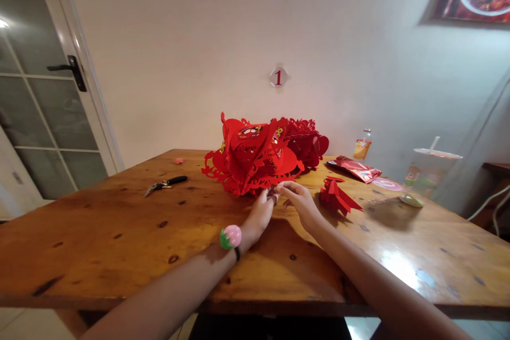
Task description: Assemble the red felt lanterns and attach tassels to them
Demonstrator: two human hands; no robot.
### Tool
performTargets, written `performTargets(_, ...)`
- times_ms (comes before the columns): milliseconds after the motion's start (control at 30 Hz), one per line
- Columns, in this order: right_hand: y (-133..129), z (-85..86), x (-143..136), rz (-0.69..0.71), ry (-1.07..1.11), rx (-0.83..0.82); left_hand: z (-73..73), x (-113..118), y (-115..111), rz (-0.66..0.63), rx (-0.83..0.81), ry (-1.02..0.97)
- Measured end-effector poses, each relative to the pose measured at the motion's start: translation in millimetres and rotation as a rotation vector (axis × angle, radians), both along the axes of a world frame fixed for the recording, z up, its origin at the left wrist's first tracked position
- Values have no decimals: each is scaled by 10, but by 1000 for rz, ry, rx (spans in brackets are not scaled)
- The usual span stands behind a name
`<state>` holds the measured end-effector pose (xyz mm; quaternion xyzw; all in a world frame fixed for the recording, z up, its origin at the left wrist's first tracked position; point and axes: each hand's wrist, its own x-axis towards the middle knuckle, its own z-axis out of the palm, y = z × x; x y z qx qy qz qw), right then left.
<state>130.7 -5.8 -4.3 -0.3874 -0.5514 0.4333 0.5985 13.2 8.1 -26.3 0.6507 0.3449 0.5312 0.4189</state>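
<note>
A large red cut-paper lantern (255,151) with cartoon figures printed on it lies on the wooden table in front of me. My left hand (263,211) is at its near lower edge, fingers closed, with a strawberry-shaped band on the wrist. Right beside it, my right hand (298,199) has its thumb and fingers pinched together, fingertips meeting those of the left. Whatever sits between the fingertips is too small and too covered to make out. Behind and to the right is a darker red cut-paper decoration (306,143), partly hidden by the lantern.
Pliers (165,185) with black handles and a small red scrap (179,161) lie left on the wooden table (119,255). To the right are folded red paper (338,196), a red packet (354,168), a bottle (362,144), a pink-and-white disc (387,184) and a clear cup (428,175) with a straw.
</note>
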Motion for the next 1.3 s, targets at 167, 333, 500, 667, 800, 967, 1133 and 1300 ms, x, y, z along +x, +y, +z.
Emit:
performTargets(167,-37,22,13,46,-39,-48,43,-108,34,21,-71,-185)
performTargets(333,-42,28,14,57,-80,-96,78,-128,44,-28,-138,-267)
performTargets(500,-23,40,13,44,-122,-83,110,-151,37,-58,-207,-275)
performTargets(667,2,42,10,-36,-220,-14,103,-152,50,-13,-202,-276)
performTargets(800,8,5,4,-20,-186,-31,72,-135,77,22,-169,-255)
performTargets(967,-6,-25,-1,17,-92,-83,50,-144,115,22,-143,-225)
performTargets(1133,5,-34,2,19,-88,-85,49,-158,133,24,-157,-212)
performTargets(1300,56,-80,2,15,-124,-43,52,-134,134,55,-176,-221)
